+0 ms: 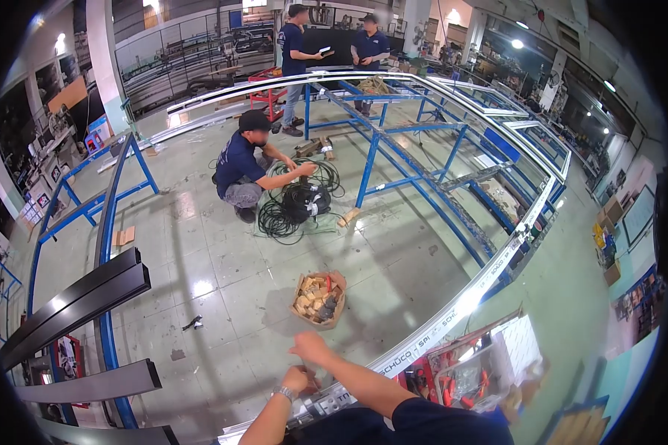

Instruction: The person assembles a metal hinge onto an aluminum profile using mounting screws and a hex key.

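My left hand, with a metal watch at its wrist, is closed at the near end of a long white profile printed with lettering. What its fingers hold is too small to make out. Just above it, my right hand is raised with its fingers curled in, and anything inside them is hidden. A metal fitting lies on the profile beside my left hand. Beyond my hands, a cardboard box of small wooden blocks stands on the floor.
Ahead, a person squats by coiled black cables. Two people stand at the back. Blue metal stands carry the profiles. Dark profiles jut in at left. A tool tray sits at lower right.
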The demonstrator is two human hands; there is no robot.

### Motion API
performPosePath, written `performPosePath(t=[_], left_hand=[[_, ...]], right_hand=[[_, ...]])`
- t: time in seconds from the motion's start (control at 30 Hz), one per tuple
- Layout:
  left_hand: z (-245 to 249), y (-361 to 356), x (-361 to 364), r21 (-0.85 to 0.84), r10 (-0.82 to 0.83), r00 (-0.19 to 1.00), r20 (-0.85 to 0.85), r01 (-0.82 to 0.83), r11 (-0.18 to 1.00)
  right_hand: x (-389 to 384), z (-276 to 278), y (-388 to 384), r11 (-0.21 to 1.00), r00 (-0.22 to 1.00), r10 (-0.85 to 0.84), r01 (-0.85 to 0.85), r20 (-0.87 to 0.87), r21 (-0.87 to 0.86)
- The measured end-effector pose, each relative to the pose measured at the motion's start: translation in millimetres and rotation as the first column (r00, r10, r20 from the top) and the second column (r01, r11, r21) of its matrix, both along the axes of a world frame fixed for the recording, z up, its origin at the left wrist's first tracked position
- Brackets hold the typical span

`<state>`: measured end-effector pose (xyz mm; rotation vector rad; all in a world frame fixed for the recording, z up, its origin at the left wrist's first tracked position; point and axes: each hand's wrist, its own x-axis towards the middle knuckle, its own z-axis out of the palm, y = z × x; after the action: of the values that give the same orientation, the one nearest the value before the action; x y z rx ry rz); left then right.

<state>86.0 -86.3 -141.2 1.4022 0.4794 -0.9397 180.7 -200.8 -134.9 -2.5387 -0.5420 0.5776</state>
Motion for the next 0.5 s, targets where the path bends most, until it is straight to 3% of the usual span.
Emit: performPosePath(t=[0.07,0.17,0.2,0.23,0.27,0.37,0.47,0.5], left_hand=[[5,-2,-2,0.011,0.006,1.0,-0.002,-0.006,1.0],[-1,1,1,-0.03,0.009,0.999,-0.034,-0.01,1.0],[-5,3,2,-0.053,0.004,0.998,-0.055,-0.007,0.999],[7,1,2,-0.064,-0.044,0.999,-0.025,0.042,0.997],[6,0,3,-0.066,-0.038,0.999,-0.015,0.037,0.997],[-1,-1,3,-0.066,-0.047,0.999,-0.002,0.046,0.997],[8,0,3,-0.104,-0.048,0.999,-0.015,0.046,0.994],[4,0,4,-0.07,-0.052,0.998,-0.016,0.051,0.996]], right_hand=[[-18,-4,9,0.999,0.961,-0.012,0.003,0.277,0.032],[-22,-29,2,0.827,0.976,-0.097,0.189,-0.197,0.529],[-23,-33,-1,0.707,0.847,-0.039,0.399,-0.531,0.584],[-26,-35,-4,0.581,0.615,0.082,0.61,-0.784,0.539],[-28,-36,-8,0.471,0.318,0.247,0.786,-0.915,0.4],[-25,-49,-25,0.416,0.246,0.458,0.789,-0.854,0.451],[-18,-81,-15,0.504,0.283,0.312,0.76,-0.907,0.411],[-15,-86,-9,0.731,0.567,0.069,0.531,-0.82,0.429]])
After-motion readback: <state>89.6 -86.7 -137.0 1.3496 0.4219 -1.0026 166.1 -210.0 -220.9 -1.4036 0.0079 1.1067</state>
